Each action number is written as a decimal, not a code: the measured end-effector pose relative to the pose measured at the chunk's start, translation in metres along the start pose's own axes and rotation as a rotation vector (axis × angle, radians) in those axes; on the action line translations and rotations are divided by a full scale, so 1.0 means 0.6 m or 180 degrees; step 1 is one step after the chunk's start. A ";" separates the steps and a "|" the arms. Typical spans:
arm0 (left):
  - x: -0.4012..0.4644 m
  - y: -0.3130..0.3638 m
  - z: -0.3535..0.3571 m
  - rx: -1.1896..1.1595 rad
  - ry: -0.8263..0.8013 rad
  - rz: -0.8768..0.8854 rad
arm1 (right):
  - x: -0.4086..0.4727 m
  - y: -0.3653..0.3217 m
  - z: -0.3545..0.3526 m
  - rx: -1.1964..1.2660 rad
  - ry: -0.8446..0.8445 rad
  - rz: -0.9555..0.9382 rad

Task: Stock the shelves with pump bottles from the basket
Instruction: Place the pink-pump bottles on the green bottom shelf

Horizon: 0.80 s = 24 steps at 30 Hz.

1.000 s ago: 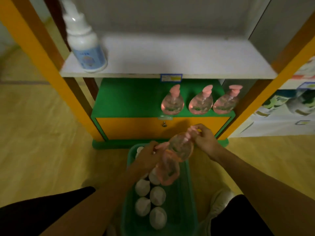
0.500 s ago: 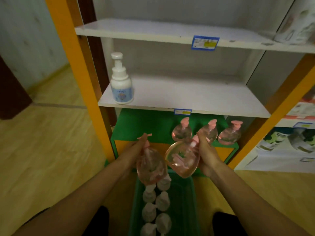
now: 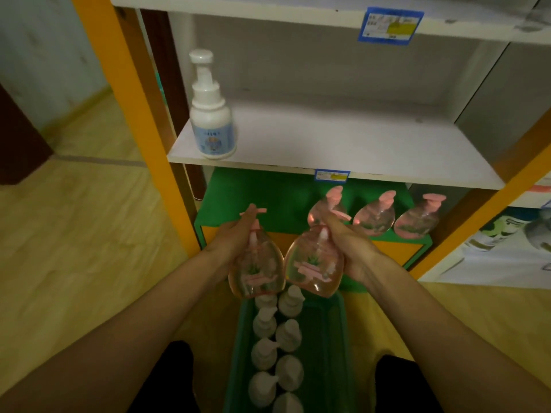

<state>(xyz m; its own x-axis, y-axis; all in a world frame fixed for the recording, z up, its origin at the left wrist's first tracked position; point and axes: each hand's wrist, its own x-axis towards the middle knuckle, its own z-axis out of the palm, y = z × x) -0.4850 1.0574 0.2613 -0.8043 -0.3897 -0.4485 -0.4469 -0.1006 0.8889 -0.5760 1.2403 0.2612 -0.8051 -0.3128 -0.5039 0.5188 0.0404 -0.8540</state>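
Note:
My left hand (image 3: 235, 234) grips a clear pink pump bottle (image 3: 258, 269) by its neck, and my right hand (image 3: 348, 245) grips a second pink pump bottle (image 3: 313, 266) the same way. Both bottles hang side by side above the far end of the green basket (image 3: 331, 353), which holds several white pump bottles (image 3: 275, 338) lying in two rows. Three pink pump bottles (image 3: 372, 219) stand in a row on the green bottom shelf (image 3: 253, 198). One white pump bottle (image 3: 212, 114) stands at the left end of the white middle shelf (image 3: 343, 144).
Orange uprights (image 3: 134, 114) frame the shelf unit on both sides. A blue price label (image 3: 331, 175) sits on the middle shelf's front edge, another on the shelf above. Wooden floor spreads to the left. Printed packages (image 3: 507, 239) fill the neighbouring unit at right.
Both hands lifted the two pink bottles out of the basket and up toward the shelves. My view tilted upward, bringing the middle and upper shelves into sight.

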 end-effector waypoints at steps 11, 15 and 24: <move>0.016 -0.013 -0.043 0.0201 0.0495 0.0125 | 0.031 0.016 0.084 0.0116 0.0322 -0.0632; 0.032 -0.021 -0.055 0.0248 0.0508 0.0240 | 0.062 0.017 0.106 -0.0073 0.0318 -0.0842; 0.059 -0.025 -0.044 0.0195 0.0560 0.0317 | 0.147 0.009 0.115 -0.0266 0.0596 -0.0873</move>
<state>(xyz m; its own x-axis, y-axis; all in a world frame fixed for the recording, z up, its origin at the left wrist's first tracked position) -0.4965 1.0207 0.2343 -0.7674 -0.5493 -0.3307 -0.3958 0.0001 0.9184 -0.6242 1.1478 0.2211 -0.9542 -0.1434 -0.2625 0.2565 0.0589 -0.9647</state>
